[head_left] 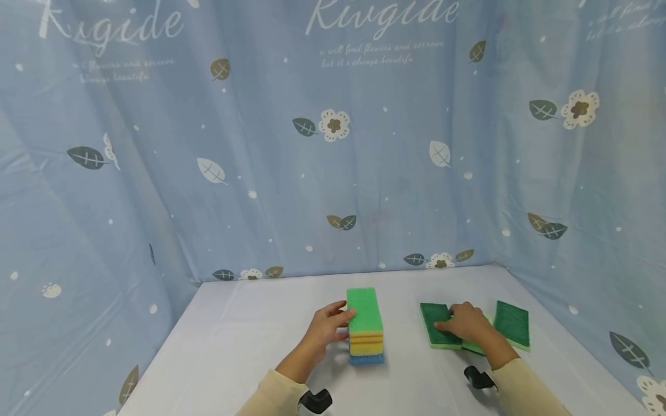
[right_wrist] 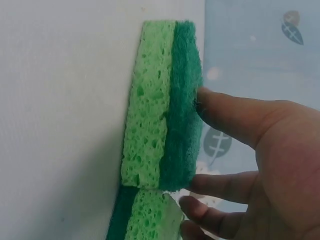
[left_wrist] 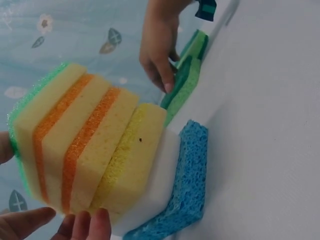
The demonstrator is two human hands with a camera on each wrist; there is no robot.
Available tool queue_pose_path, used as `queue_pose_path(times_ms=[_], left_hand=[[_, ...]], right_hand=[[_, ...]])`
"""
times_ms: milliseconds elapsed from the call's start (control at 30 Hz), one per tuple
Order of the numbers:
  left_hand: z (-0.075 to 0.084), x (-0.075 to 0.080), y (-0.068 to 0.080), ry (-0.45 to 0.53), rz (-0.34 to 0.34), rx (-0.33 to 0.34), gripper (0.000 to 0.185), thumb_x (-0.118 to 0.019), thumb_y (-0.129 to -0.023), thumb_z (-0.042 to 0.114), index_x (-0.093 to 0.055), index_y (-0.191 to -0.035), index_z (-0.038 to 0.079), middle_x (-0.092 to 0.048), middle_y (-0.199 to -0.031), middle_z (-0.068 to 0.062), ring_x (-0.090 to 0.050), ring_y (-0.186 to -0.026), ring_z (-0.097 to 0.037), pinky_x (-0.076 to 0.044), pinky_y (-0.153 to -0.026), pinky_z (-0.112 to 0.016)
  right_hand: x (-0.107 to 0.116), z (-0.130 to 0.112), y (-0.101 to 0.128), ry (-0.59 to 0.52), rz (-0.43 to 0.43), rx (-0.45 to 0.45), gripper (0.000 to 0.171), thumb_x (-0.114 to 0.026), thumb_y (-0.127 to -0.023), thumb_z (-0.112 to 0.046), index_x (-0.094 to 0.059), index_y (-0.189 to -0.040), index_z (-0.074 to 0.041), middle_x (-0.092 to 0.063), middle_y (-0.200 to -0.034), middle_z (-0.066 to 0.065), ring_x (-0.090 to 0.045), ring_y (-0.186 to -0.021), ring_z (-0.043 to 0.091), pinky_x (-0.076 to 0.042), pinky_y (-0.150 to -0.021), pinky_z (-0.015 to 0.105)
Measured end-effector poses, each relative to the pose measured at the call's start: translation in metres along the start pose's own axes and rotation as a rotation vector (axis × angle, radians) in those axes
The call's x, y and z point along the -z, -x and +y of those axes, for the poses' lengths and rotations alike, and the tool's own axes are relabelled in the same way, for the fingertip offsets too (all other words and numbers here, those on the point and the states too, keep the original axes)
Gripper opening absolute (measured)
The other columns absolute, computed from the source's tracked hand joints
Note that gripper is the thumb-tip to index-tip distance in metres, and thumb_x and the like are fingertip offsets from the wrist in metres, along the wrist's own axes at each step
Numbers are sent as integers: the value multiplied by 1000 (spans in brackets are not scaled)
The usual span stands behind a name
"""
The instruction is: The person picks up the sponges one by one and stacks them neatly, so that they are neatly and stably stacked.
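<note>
A stack of sponges (head_left: 366, 326) stands mid-table, green on top, then yellow and orange layers, white, and a blue sponge (left_wrist: 192, 185) at the bottom. My left hand (head_left: 342, 323) grips the stack from its left side, thumb on the green top and fingers (left_wrist: 75, 225) along the near face. The upper layers lean away from the blue one. To the right lie flat green scouring sponges (head_left: 437, 323), one of them (head_left: 512, 323) farther right. My right hand (head_left: 448, 321) rests on them with straight fingers, its thumb (right_wrist: 225, 112) touching the dark green face (right_wrist: 182, 100).
The white table (head_left: 250, 341) is walled on three sides by a blue flowered curtain (head_left: 333, 173). Bare tabletop lies to the left of the stack and between the stack and the green sponges. A further green sponge (right_wrist: 145, 220) lies partly under my right palm.
</note>
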State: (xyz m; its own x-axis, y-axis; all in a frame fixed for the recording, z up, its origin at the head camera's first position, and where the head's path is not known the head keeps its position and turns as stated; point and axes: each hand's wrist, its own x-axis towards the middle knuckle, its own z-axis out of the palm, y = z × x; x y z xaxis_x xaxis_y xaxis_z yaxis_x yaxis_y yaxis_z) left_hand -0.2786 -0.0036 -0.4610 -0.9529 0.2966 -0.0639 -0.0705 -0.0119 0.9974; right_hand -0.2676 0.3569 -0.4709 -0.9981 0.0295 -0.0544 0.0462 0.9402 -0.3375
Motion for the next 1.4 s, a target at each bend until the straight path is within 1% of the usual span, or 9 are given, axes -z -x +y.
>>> queue_pose_path(times_ms=[233,367,467,767,867,967,1100,1200,1400], left_hand=[[4,3,0,-12,-19,18,75,-70,-89,44,-44,-144,0,-53,-129,-16,-58,-101,-26,-56,-80,-40],[4,3,1,-21,-39,54,76,-67,-90,47,-44,-143,-2,-56,-125,-14,-58,-101,-26,-56,-79,-41],[3,3,3,-18,-55,64,76,-67,-90,46,-43,-142,-4,-58,-121,-14,-59,-100,-26,-56,-78,-43],[4,2,3,-15,-72,57,76,-68,-90,45,-43,-142,-5,-59,-119,-13,-61,-98,-25,-56,-80,-44],[4,2,3,-22,-68,54,77,-68,-90,45,-42,-143,-4,-59,-121,-13,-61,-97,-24,-56,-80,-44],[4,2,4,-36,-53,48,77,-68,-90,45,-42,-144,-3,-58,-124,-13,-60,-98,-24,-56,-79,-45],[2,3,3,-52,-40,37,76,-67,-91,45,-41,-145,-2,-57,-126,-14,-60,-99,-24,-56,-79,-46],[1,3,3,-53,-41,37,75,-66,-91,45,-41,-145,-1,-56,-126,-13,-60,-99,-24,-56,-79,-47],[1,2,2,-43,-48,35,75,-66,-92,45,-41,-145,-1,-57,-126,-13,-61,-98,-24,-56,-79,-46]], right_hand=[[0,-9,0,21,-16,-44,94,-68,-80,-64,-54,-123,18,-57,-119,33,-52,-106,53,-41,-84,64],[0,-16,-1,3,-6,-48,93,-74,-78,-57,-51,-125,19,-54,-123,35,-50,-111,53,-37,-87,66],[-3,-17,-2,-43,9,-23,91,-78,-77,-51,-48,-129,18,-53,-125,36,-48,-115,53,-39,-91,64],[-2,-14,-5,-186,-4,-5,95,-84,-75,-40,-40,-138,15,-59,-116,31,-56,-106,48,-49,-83,56],[3,-13,-4,-258,-19,17,87,-82,-78,-33,-40,-138,15,-58,-117,32,-56,-106,46,-50,-81,54],[3,-9,-3,-420,-46,33,75,-76,-86,-22,-38,-139,16,-56,-119,32,-61,-79,33,-51,-69,46],[5,-5,1,-640,-99,14,67,-68,-92,-13,-34,-142,15,-53,-124,30,-55,-69,21,-48,-59,39],[9,-3,3,-682,-127,2,68,-69,-92,-16,-34,-143,13,-52,-126,29,-59,-88,24,-52,-65,41],[13,-1,5,-727,-145,14,68,-70,-91,-17,-37,-142,12,-54,-124,25,-61,-99,31,-55,-75,45]])
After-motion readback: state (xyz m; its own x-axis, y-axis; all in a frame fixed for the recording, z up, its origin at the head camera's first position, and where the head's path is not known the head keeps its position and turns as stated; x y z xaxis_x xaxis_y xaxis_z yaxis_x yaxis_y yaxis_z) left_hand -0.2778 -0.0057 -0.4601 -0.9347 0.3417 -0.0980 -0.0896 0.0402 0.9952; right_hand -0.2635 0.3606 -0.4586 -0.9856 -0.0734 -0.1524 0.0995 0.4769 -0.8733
